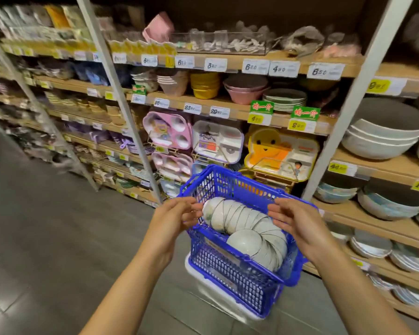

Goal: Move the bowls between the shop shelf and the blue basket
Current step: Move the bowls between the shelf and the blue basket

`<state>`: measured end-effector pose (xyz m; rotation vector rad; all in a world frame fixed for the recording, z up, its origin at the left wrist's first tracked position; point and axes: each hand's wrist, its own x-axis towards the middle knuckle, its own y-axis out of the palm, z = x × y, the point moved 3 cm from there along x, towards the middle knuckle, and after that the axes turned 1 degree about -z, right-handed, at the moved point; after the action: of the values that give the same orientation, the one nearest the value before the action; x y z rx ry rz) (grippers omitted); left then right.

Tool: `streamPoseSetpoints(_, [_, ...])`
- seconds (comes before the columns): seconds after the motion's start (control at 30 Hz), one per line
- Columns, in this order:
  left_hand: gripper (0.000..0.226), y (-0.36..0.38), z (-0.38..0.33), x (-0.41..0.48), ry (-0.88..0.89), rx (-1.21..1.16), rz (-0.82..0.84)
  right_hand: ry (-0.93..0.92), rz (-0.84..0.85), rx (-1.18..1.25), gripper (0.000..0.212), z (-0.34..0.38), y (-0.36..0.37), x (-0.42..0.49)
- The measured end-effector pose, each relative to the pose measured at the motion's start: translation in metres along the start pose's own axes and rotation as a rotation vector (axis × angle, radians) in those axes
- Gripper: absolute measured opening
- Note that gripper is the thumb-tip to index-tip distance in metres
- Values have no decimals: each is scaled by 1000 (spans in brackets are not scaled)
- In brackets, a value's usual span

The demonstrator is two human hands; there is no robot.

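Here, blue basket (237, 274) sits on white box (218, 298) on floor beside shop shelf (228, 112). Bowls (249, 228) lie nested on their sides in curved row inside. Left hand (177, 218) and right hand (298, 221) both open, empty, fingers spread at either end of row.

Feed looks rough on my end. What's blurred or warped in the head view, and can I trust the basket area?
Head view: far-left shelves smeared by motion; uprights bowed by the wide lens; price tags soft; basket, bowls and both hands fairly sharp.
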<state>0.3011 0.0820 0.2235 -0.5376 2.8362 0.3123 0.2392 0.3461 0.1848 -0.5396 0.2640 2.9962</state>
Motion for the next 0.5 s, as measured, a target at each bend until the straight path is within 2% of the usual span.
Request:
streamPoseSetpoints(0.2, [17, -20, 14, 60, -106, 130, 75, 104, -115, -146, 13, -48, 29, 39])
streamPoseSetpoints(0.5, [12, 23, 76, 163, -296, 350, 229, 206, -166, -379, 18, -114, 24, 127])
